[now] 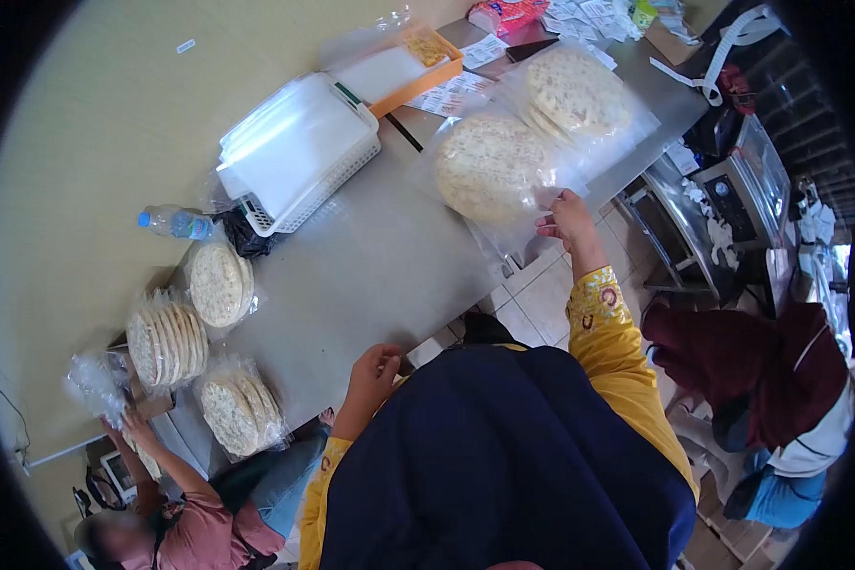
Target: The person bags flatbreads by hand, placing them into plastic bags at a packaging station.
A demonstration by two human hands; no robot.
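Note:
My right hand [570,220] is at the near corner of a clear plastic bag of round flatbreads [489,169], its fingers closed on the bag's edge. The bag lies flat on the steel table, its corner hanging over the table's edge. Behind it and to the right, partly overlapping, lies a second bag of flatbreads [579,93]. My left hand [374,376] hovers at the table's near edge, fingers loosely curled in, with nothing visible in them.
On the steel table [351,275] stand a white plastic basket [294,157], an orange tray [427,81] and a water bottle [176,223]. Bagged flatbread stacks [166,340] stand at left, by a co-worker [209,537] handling plastic. Another person [750,380] is at right, near a machine [731,204].

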